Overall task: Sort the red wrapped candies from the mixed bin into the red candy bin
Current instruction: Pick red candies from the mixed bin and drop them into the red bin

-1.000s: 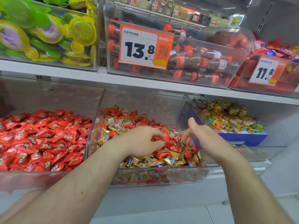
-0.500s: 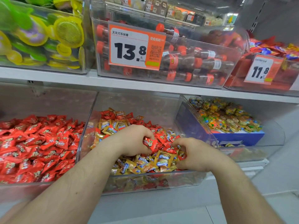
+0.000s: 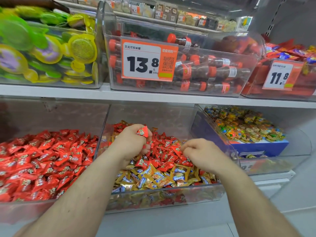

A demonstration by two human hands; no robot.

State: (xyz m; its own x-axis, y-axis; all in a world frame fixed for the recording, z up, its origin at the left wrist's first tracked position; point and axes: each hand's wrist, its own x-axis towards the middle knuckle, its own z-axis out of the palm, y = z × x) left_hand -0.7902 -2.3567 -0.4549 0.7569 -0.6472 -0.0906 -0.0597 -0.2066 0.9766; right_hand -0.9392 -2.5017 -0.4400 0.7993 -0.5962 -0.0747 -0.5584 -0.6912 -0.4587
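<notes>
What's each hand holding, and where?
Left hand grips red wrapped candies, fist around their bodies. Right hand: fingers curled into the pile; hold unclear.

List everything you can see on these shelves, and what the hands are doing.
red candy bin: one, clear, lower shelf left, full of red wrapped candies
mixed bin: one, clear, lower shelf middle, red and gold wrapped candies together
red wrapped candies: a few, gripped in the left hand over the mixed bin
multicoloured candy bin: one, clear, lower shelf right, blue box inside
cola-bottle bin: one, clear, upper shelf middle, tag 13.8
green and yellow sweets bin: one, upper shelf left
red packet bin: one, upper shelf right, tag 11.8
left hand: grips red candies
right hand: fingers curled down among the mixed candies; whether it holds one is hidden
</notes>
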